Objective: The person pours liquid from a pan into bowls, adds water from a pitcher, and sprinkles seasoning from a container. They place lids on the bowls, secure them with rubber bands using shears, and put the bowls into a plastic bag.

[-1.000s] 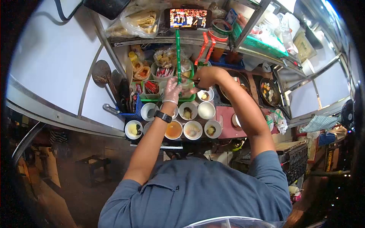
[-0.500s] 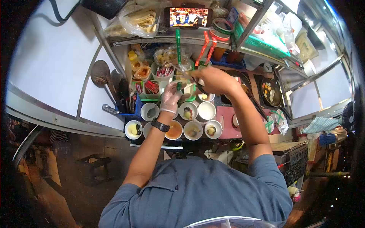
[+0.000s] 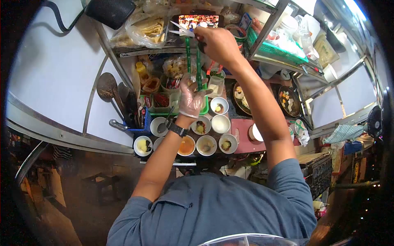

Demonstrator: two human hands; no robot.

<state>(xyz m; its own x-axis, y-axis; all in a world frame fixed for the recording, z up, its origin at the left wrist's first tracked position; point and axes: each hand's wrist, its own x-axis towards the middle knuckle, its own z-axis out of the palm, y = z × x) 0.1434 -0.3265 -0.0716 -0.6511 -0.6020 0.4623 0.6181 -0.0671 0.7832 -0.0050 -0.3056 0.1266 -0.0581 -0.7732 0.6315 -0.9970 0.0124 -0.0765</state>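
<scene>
My right hand, bare and raised before the upper shelf, is closed around scissors. Their pale blades point left and stand apart at the top of the green sachet strips, which hang from the shelf. Below, my left hand wears a clear plastic glove. Its thumb and fingers are around the lower end of one strip. Behind it are a bag of food and a tub of red packets. Nearer to me stand several white bowls, among them one with orange liquid and one with white contents.
A lit phone leans on the shelf beside a bag of pale wraps. Two dark pans of food, one of them a frying pan, are at the right. Nearer lies a red cutting board. Ladles stand at left.
My right hand has risen with the scissors from the bowls and tubs to the top of the green strips. My left hand stays low by the strip, slightly farther right.
</scene>
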